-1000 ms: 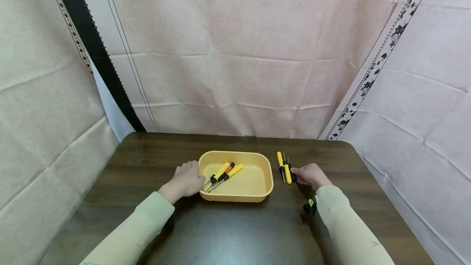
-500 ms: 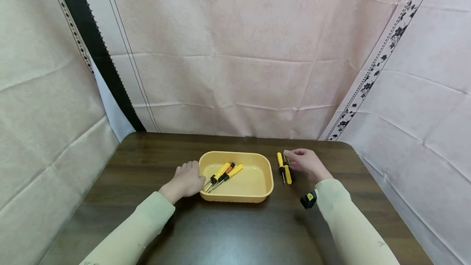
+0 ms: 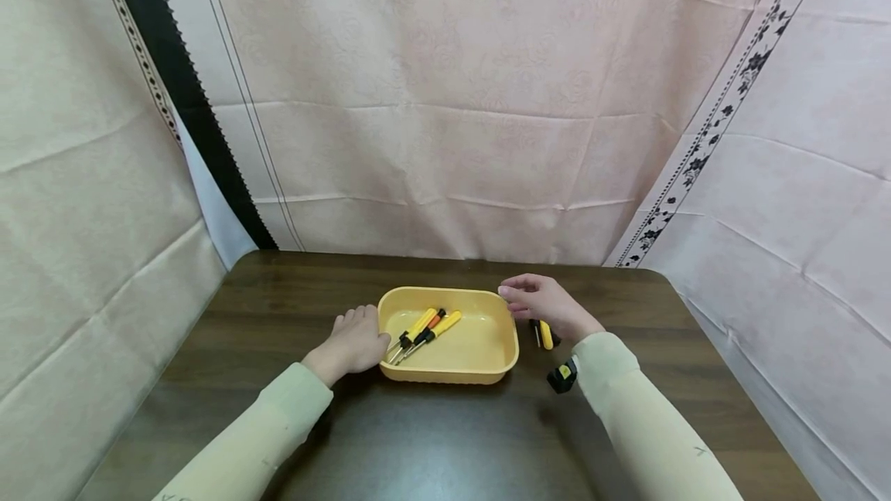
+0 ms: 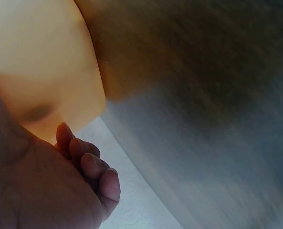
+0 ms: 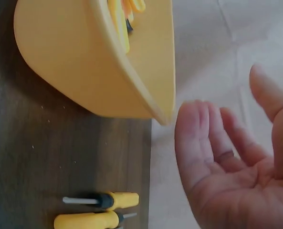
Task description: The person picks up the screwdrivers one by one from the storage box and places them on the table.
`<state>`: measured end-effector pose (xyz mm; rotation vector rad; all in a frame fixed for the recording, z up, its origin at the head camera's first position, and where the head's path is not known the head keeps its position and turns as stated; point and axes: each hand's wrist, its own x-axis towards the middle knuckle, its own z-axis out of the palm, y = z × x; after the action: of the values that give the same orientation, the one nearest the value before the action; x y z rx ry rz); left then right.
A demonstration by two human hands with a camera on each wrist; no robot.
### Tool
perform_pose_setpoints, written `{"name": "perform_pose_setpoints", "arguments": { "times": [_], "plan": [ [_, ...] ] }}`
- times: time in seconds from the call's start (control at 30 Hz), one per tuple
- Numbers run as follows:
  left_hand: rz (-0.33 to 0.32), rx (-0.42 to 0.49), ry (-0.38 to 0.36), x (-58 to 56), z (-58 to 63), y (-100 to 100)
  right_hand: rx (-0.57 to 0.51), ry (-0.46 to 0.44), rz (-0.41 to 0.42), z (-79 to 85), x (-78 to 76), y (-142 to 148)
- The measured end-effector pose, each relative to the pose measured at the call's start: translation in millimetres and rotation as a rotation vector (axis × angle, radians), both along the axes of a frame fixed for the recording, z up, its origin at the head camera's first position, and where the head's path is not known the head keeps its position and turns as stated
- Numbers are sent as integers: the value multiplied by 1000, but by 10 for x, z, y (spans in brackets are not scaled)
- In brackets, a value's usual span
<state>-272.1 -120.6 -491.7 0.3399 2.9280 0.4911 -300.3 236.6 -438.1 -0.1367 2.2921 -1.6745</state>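
Observation:
A yellow plastic basin stands mid-table with two yellow-handled screwdrivers and an orange-and-black one lying at its left side. My left hand grips the basin's left side, thumb over the rim; in the left wrist view its fingers curl beside the wall. Near the basin's far right corner hovers my right hand, holding nothing, fingers parted from the thumb. Below it, more screwdrivers lie on the table: one with its shaft to the left, one turned opposite. My right hand partly hides them in the head view.
The dark wooden table has rounded far corners. Pale cloth hangs behind it and at both sides. A black device is strapped at my right wrist.
My right hand has left the screwdriver at the right end of the row and moved away and left, to the basin's far right corner. My left hand stays on the basin.

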Motion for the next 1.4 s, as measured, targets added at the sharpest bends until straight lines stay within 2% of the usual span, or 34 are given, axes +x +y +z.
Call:
{"name": "perform_pose_setpoints", "arguments": {
  "times": [0.4,0.6,0.83,1.1,1.4],
  "plan": [
    [-10,3,3,9,23,2,54,21,218,-29,9,-304],
    [2,-5,-1,19,37,8,139,24,336,-89,22,-501],
    [5,-9,-6,18,36,16,287,57,451,-207,28,-593],
    [0,-11,-10,22,39,1,447,53,505,-284,105,-711],
    [-7,-2,-3,11,25,7,704,190,531,-350,164,-807]
  ]
}}
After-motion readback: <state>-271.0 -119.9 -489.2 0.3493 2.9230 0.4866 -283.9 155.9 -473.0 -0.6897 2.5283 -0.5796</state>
